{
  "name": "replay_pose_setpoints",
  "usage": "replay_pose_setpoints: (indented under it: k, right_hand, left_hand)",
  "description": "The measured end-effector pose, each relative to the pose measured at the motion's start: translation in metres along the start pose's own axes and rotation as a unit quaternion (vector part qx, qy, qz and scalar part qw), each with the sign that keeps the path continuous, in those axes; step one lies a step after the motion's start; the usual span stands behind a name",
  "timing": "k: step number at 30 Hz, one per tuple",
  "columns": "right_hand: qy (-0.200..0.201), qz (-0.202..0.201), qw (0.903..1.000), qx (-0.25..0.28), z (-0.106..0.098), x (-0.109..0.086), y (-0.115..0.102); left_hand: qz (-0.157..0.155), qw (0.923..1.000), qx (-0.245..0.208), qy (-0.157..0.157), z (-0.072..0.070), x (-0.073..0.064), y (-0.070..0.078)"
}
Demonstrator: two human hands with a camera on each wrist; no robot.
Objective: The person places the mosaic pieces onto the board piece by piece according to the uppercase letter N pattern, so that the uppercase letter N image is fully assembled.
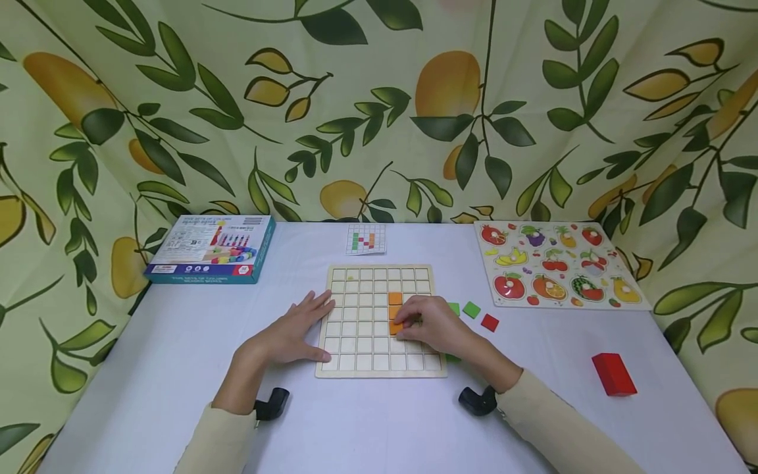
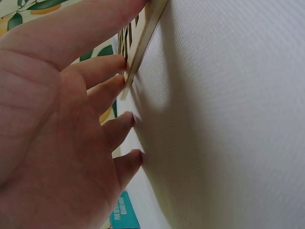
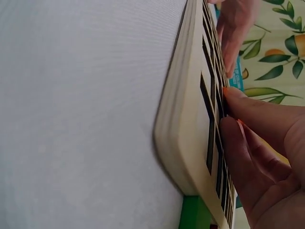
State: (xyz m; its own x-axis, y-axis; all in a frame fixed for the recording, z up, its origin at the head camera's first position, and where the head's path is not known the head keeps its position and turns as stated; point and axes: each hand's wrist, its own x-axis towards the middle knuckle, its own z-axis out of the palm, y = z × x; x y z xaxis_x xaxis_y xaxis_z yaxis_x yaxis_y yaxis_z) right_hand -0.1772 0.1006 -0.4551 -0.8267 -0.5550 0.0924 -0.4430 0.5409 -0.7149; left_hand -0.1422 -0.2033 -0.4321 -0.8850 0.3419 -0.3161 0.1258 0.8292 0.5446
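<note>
A wooden grid board lies flat in the middle of the table. Along its left edge rests my left hand, fingers spread, with thumb and fingertips touching the frame. The left wrist view shows that palm facing the camera, holding nothing. Over the right part of the board, my right hand pinches an orange square tile at one of the cells. Directly above it in the same column sits another orange tile. In the right wrist view, the fingers mostly hide the orange.
Right of the board lie a green tile and a red tile. Behind it is a pattern card. A boxed set stands back left, a fruit puzzle board back right, a red block at right.
</note>
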Motion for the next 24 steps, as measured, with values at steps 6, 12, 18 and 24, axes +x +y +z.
replay_pose_setpoints:
  k: [6, 12, 18, 24]
  right_hand:
    - [-0.002, -0.014, 0.9999, -0.001, -0.0005, 0.0015, -0.0013]
    - [-0.010, 0.009, 0.9999, -0.004, 0.0003, 0.0022, -0.0022]
    - [-0.005, 0.020, 0.9996, -0.020, 0.0006, 0.0024, -0.0024]
    - [-0.010, 0.034, 0.9993, -0.013, 0.0009, 0.0027, -0.0021]
  left_hand:
    - [0.002, 1.0000, -0.001, 0.000, -0.0005, -0.0007, -0.0011]
    - [0.000, 1.0000, 0.000, 0.001, 0.0007, -0.0007, -0.0008]
    - [0.001, 1.0000, 0.000, 0.005, 0.0009, -0.0003, -0.0002]
    - [-0.002, 1.0000, 0.002, 0.005, 0.0015, -0.0005, -0.0004]
